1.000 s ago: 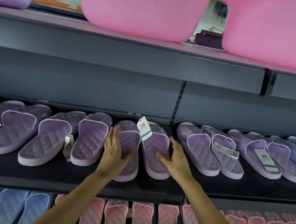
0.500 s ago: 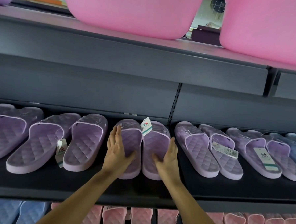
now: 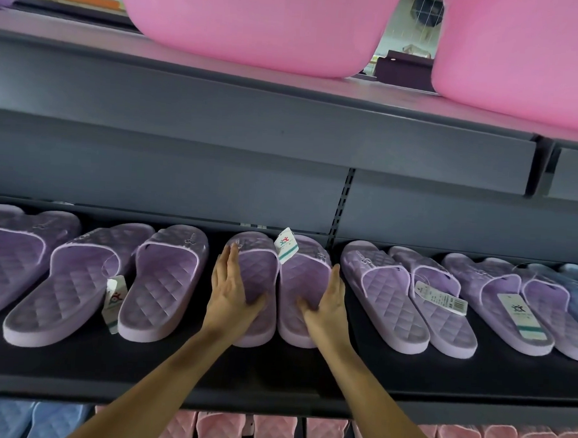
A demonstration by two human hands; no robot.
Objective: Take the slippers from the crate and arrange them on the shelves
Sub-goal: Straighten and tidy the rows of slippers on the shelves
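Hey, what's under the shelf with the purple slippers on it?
Below the dark shelf a lower row shows: blue slippers at left, pink slippers to their right. Only one end of each shows; the frame cuts the rest, and the forearms hide some.

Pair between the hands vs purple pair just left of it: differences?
Pose: middle pair lies straight, sides touching; left pair is angled, heels apart. Tags: middle pair's tag sits at the straps; left pair's tag hangs between the soles. Contact: left hand and right hand press the middle pair; left pair is untouched. Both: lilac quilted slides, same shelf.
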